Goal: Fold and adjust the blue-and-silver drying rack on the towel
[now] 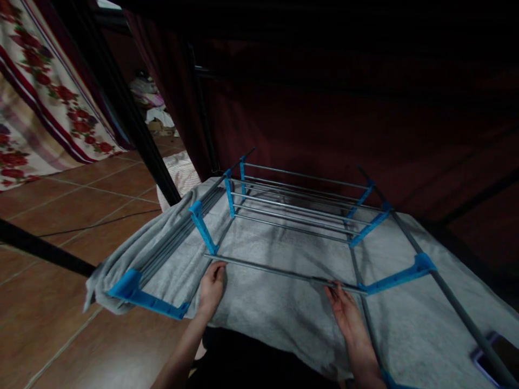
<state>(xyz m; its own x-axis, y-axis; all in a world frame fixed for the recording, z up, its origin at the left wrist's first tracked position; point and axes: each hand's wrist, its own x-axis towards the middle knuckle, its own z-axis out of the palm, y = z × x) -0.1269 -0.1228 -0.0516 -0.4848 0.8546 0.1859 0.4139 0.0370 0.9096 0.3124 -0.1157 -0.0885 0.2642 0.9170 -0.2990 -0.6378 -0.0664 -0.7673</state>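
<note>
A thin grey metal rod [267, 268] lies crosswise in front of me, above the grey blanket. My left hand [211, 289] pinches it close to its left end, just below a blue plastic bracket [205, 228]. My right hand [344, 310] has its fingertips on the rod near the right end, which meets another blue bracket [397, 274]. These brackets are on the long side poles of a rack frame [413, 237]. Farther back, several crossbars [292, 206] span between more blue brackets. Part of the right fingers' grip is hidden behind the rod.
A bundle of loose grey rods [178, 233] lies along the left, beside a front-left blue bracket [148, 296]. A phone [497, 356] rests on the blanket [259, 308] at the lower right. Dark bed posts [133, 119] and a maroon curtain [304, 124] stand around the bed.
</note>
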